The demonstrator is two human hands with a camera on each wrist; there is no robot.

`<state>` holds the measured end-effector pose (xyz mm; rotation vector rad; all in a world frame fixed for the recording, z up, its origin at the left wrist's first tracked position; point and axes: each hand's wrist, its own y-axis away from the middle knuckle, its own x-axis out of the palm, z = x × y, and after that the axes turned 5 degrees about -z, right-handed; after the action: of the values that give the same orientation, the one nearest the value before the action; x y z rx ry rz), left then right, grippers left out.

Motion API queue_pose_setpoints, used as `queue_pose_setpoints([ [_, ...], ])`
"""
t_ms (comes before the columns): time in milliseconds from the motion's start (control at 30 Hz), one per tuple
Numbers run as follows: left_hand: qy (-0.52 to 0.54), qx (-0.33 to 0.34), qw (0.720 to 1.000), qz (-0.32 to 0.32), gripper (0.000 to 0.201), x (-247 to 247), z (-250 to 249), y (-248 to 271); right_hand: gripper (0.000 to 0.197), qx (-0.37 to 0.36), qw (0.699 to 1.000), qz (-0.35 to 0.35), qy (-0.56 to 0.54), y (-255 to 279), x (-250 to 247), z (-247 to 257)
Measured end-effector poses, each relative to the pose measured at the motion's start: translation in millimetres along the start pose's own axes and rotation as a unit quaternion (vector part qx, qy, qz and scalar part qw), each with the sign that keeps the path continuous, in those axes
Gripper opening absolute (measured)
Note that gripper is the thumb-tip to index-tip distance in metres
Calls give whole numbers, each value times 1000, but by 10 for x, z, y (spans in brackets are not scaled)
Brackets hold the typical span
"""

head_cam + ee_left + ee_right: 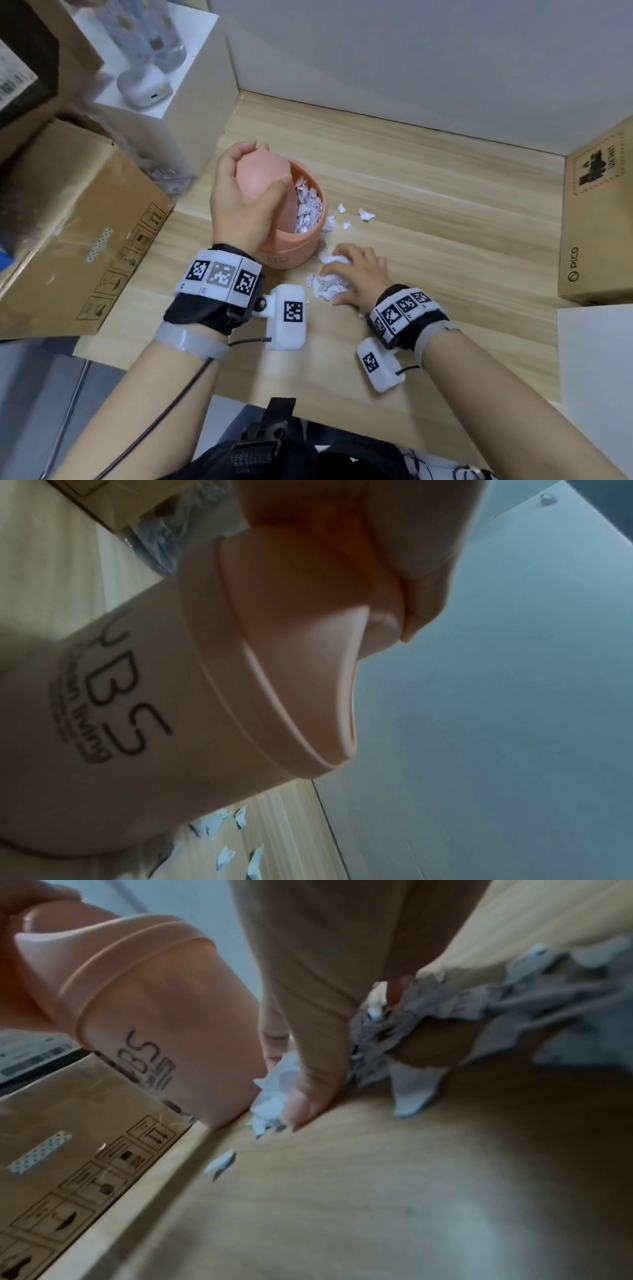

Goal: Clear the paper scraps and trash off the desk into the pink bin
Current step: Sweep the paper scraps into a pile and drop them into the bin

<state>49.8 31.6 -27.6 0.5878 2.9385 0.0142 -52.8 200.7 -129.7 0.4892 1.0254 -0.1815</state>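
Note:
A small pink bin point(291, 248) stands on the wooden desk point(445, 205), with torn white paper point(308, 209) inside it. My left hand point(246, 192) grips its pink swing lid point(263, 174) and holds it tipped up; the same lid point(308, 601) and bin point(137, 723) fill the left wrist view. Just right of the bin, my right hand point(352, 274) curls over a heap of paper scraps point(327, 284) and gathers them; its thumb point(308, 1091) and the scraps point(428, 1015) show in the right wrist view, with the bin point(164, 1020) beside. Loose scraps point(366, 214) lie behind the hand.
A large cardboard box point(75, 233) stands left of the bin, and a white box point(164, 89) holding clear bottles sits behind it. A brown PICO box point(596, 222) and a white box point(596, 359) line the right edge. A grey wall point(411, 61) closes the back.

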Motion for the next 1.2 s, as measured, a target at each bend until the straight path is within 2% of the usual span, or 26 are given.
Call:
queue_pose_setpoints([
  [167,-16,7,1000,-4,51,-5,-10,-2,19,-42,997,-15,-59,62,21,-16],
  [267,-26,7,1000,-6,49,-11,-22,2,21,-17,998,7,-58,22,-52,-33],
  [367,-26,3,1000,-3,49,-12,-40,3,15,37,996,13,-84,-13,-280,-7],
  [533,-36,0,999,1,51,-19,-46,8,12,59,966,-101,-231,-49,-928,290],
  [667,-39,-2,999,5,49,-29,-54,7,15,15,951,-132,-280,-171,-1361,661],
  [733,-41,3,999,6,50,-30,-55,5,7,8,953,-123,-275,-242,-1446,832],
  [900,-45,5,999,19,51,-41,-52,-4,37,-11,987,-81,-141,-375,-1483,989],
  [1100,-38,10,999,21,51,-44,-20,-19,30,-43,988,-77,-129,-290,-1513,973],
  [1133,-37,10,999,21,51,-45,-17,-19,29,-56,991,-62,-101,-289,-1505,959],
  [1200,-35,8,999,19,50,-51,-15,-19,35,-91,996,17,7,-287,-1450,951],
])
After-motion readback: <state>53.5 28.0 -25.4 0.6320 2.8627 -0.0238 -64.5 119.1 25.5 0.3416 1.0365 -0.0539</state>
